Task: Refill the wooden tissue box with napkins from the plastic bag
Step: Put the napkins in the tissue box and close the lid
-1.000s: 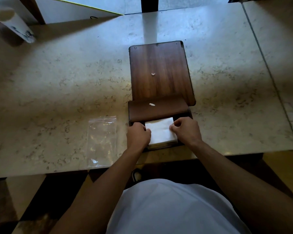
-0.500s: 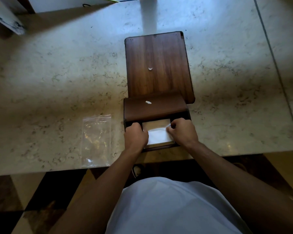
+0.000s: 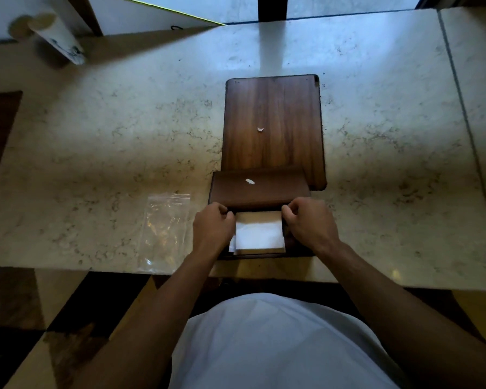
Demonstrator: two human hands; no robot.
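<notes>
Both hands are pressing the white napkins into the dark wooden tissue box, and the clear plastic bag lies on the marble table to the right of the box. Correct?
Not quite. In the head view the clear plastic bag lies left of the dark wooden tissue box, not right. The rest holds: left hand and right hand flank the white napkins on the marble table.

Single head view: steep downward look, close over table [image 3: 96, 141] near edge.

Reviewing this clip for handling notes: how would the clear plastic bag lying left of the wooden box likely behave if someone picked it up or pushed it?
The plastic bag looks thin, wrinkled and flat, so it is probably floppy and would sag from a pinch. It appears empty, so likely very light. On the smooth marble table it may slide or crumple rather than move neatly when pushed.
</notes>
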